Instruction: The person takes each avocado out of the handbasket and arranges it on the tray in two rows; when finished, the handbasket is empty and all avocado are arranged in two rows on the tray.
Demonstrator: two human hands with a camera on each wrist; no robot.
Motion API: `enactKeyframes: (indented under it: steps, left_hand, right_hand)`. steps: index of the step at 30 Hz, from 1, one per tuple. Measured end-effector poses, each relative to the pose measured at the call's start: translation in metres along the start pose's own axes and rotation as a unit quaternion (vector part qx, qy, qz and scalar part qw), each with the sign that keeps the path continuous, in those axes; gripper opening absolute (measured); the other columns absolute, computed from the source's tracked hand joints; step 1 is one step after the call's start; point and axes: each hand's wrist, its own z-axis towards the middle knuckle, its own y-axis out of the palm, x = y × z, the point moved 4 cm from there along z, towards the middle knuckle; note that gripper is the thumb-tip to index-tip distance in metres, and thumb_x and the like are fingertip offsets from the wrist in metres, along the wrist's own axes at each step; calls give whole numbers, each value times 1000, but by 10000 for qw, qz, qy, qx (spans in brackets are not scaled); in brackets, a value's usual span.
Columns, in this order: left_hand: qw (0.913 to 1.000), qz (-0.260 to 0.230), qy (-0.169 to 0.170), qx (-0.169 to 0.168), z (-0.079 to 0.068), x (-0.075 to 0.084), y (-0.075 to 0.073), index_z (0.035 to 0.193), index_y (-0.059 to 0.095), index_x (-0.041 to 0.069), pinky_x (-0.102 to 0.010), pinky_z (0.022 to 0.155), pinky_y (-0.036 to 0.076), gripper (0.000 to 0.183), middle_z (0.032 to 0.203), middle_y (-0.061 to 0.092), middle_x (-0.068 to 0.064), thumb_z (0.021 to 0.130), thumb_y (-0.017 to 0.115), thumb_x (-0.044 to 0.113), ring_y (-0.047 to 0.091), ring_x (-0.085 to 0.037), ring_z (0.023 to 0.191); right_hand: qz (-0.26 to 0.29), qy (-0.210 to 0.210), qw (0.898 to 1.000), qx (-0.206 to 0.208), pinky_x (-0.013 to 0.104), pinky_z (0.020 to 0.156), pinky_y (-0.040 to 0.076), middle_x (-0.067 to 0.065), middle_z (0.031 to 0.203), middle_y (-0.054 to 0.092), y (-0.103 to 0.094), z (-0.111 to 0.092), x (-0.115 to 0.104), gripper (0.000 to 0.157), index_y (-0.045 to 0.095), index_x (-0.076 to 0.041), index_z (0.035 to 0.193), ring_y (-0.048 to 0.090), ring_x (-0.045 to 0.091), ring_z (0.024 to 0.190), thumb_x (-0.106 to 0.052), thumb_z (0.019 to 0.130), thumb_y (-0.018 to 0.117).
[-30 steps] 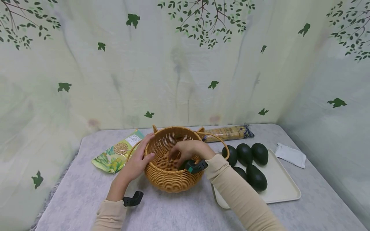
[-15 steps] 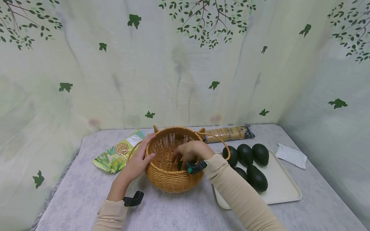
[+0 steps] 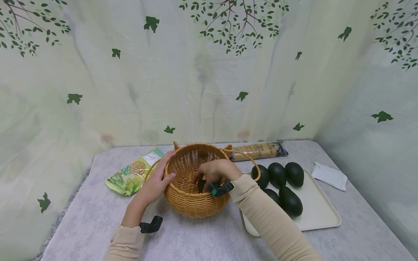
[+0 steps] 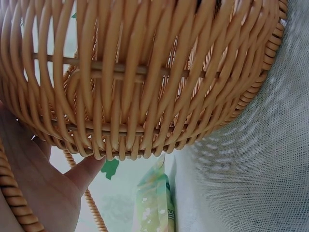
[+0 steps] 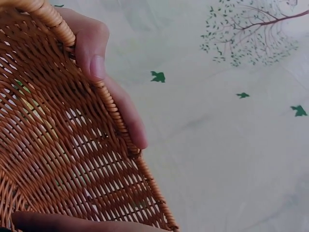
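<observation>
A round wicker basket (image 3: 196,206) stands on the table, its opening tipped toward me. At its left rim, my left hand (image 3: 160,177) grips the edge; the right wrist view shows that thumb (image 5: 97,66) lapping over the rim. My right hand (image 3: 213,172) reaches down inside the basket with its fingers bent. Between those fingers shows part of a dark green, avocado-like fruit (image 3: 201,185), mostly hidden by the hand and wrist device. In the right wrist view only one finger (image 5: 72,224) of the right hand appears, along the bottom edge.
Several dark avocados (image 3: 290,203) lie on a cream tray (image 3: 321,214) at right, partly under my right forearm. A green food bag (image 3: 130,177) sits left of the basket. Behind lies a packet of noodles (image 3: 261,150); a white sachet (image 3: 330,176) is far right.
Inside the basket, my right hand's fingers have shifted slightly, and more of the dark fruit shows between them. The left hand and the basket have stayed in place.
</observation>
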Motion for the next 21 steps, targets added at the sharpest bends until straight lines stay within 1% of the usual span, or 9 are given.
enactKeyframes:
  steps: [2, 4, 7, 9, 12, 16, 21]
  left_hand:
    - [10000, -19, -17, -11, 0, -1, 0, 164, 23, 17, -69, 118, 26, 67, 172, 16, -13, 107, 52, 35, 17, -43, 156]
    - [10000, -20, -40, -12, -1, -1, 0, 165, 23, 18, -69, 118, 26, 67, 172, 16, -13, 107, 52, 35, 17, -43, 156]
    - [10000, -30, -68, -12, -1, -1, 0, 165, 23, 18, -69, 118, 26, 67, 172, 16, -12, 107, 52, 35, 17, -43, 156]
    - [10000, -36, -79, -15, -1, -1, 0, 165, 23, 17, -69, 118, 26, 67, 172, 16, -12, 107, 52, 34, 17, -43, 156]
    - [9999, -52, -82, -36, 0, 0, 0, 164, 23, 16, -69, 118, 26, 67, 172, 15, -12, 107, 52, 34, 17, -43, 156]
    - [9999, -48, -91, -52, 0, 0, 0, 165, 22, 16, -70, 117, 27, 68, 172, 14, -11, 107, 51, 36, 17, -43, 156]
    - [9999, -40, -88, -53, 0, 0, 0, 165, 22, 16, -70, 116, 28, 68, 172, 14, -12, 107, 51, 37, 17, -44, 156]
  right_hand:
    - [-136, -69, 9998, 108, 29, 100, 50, -1, 145, 61, -1, 0, 0, 52, 63, -20, 143, 56, 17, 132, -24, 94, 78]
    - [-187, -182, 9994, 244, 28, 99, 50, 0, 143, 62, -2, 0, -1, 51, 64, -21, 143, 58, 16, 128, -26, 94, 78]
    - [-162, -498, 9976, 451, 28, 96, 51, 3, 139, 64, -4, -1, -2, 50, 65, -19, 142, 61, 18, 123, -27, 94, 78]
    - [-107, -710, 9957, 587, 27, 96, 51, 3, 137, 66, -6, -2, -2, 50, 65, -17, 141, 62, 18, 122, -26, 94, 77]
    - [-9, -968, 9927, 713, 28, 99, 51, 3, 140, 65, -7, -2, -2, 50, 63, -15, 143, 61, 17, 124, -24, 96, 76]
    - [229, -1146, 9890, 905, 30, 102, 51, 0, 142, 63, -9, -4, -1, 48, 64, -16, 142, 59, 15, 126, -25, 97, 74]
    - [444, -1254, 9844, 1152, 34, 106, 50, -2, 142, 63, -11, -7, 1, 48, 64, -17, 142, 59, 16, 128, -27, 97, 74]
